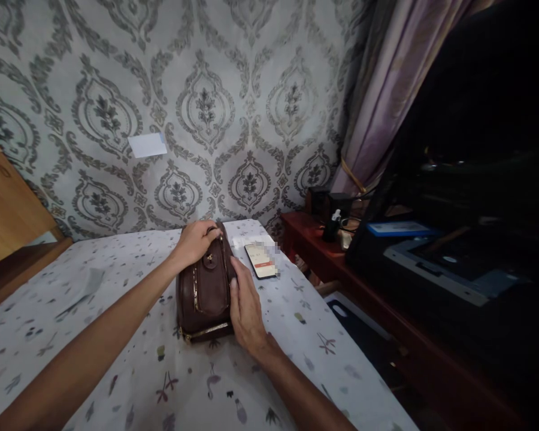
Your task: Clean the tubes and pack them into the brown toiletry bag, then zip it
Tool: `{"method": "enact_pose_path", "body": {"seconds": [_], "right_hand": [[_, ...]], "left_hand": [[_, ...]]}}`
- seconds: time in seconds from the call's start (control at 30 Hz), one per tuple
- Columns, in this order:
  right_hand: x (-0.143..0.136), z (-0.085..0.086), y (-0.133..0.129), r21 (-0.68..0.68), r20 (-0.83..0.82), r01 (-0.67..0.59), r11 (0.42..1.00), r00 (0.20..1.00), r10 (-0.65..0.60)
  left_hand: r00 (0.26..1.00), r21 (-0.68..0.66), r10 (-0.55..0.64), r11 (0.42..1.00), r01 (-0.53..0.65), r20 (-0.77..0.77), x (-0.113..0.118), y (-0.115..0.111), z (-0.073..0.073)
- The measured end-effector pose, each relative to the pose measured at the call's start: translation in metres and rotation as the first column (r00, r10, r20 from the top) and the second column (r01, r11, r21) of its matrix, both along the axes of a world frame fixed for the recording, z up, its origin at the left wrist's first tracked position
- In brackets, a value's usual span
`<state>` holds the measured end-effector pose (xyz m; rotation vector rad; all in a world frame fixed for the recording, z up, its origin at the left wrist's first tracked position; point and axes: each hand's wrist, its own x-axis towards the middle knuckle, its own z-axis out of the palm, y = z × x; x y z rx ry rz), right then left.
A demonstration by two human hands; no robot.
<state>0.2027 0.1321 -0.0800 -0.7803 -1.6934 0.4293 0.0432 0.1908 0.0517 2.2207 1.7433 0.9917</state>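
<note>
A dark brown leather bag (186,299) with gold zippers, a front pocket and a small clasp tab lies on the patterned white sheet. My left hand (197,240) reaches over its far end, fingers curled in a pinch at the upper end of the zipper; the fingertips partly hide what they grip. Along the right side of the bag rests my right hand (248,305), fingers stretched out and pressed flat against the leather. A lit smartphone (261,261) lies face up just right of the bag, apart from both hands.
Left on the sheet (130,371) is a pale, see-through item (87,287). A wooden headboard (13,203) stands far left. Beyond the bed's right edge, a red-brown desk (314,239) holds a dark bottle (331,228), cables and a blue-edged object (402,229). Patterned wallpaper covers the back wall.
</note>
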Motion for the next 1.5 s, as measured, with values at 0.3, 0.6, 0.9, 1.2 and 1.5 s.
{"method": "enact_pose_path", "body": {"seconds": [0.3,0.6,0.9,1.2,1.5], "right_hand": [[0.000,-0.004,0.001,0.021,0.019,0.022,1.000,1.000,-0.023],[-0.004,-0.001,-0.003,0.027,0.109,0.115,0.993,0.987,-0.118],[0.004,0.004,0.005,0.301,0.262,0.181,0.936,0.928,-0.264],[-0.003,0.004,-0.009,0.383,0.274,0.120,0.916,0.932,-0.236],[-0.008,0.002,-0.017,0.437,0.327,0.044,0.898,0.923,-0.204]], "left_hand": [[0.986,0.004,-0.049,0.999,0.051,-0.160,0.006,-0.013,0.007],[0.953,-0.121,-0.292,0.952,0.281,-0.083,-0.004,-0.012,0.020],[0.996,0.113,0.048,0.992,-0.056,0.070,-0.028,-0.017,0.007],[0.934,0.002,0.004,1.000,-0.005,0.357,-0.052,-0.011,-0.007],[0.871,-0.046,0.044,0.999,-0.025,0.489,-0.057,-0.006,-0.017]]}}
